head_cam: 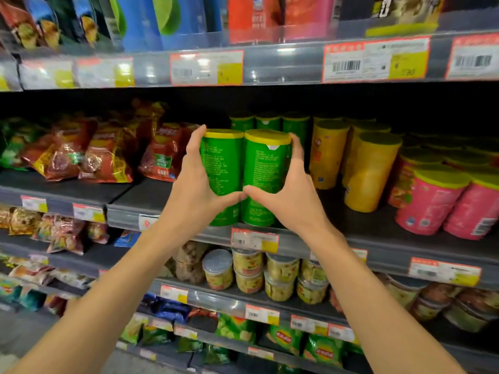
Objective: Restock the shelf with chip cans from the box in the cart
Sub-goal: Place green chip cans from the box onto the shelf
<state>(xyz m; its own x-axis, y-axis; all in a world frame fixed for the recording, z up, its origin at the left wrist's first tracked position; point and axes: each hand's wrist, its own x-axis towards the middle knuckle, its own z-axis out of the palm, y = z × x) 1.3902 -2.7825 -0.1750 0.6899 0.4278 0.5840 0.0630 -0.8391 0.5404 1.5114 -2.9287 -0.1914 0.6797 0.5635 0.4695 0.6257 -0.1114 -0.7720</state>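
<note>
Overhead light; white glare patches on the price strip point(205, 67). Above the strip, bags motion-blurred (print unreadable). Below it, shelf recess in deep shadow. Strip bows toward frame edges: wide-angle distortion.

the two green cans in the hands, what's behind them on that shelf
Behind the two green cans, three more green cans stand at the back of the shelf. Only their tops show; the held cans and the right hand cover the rest.
</note>
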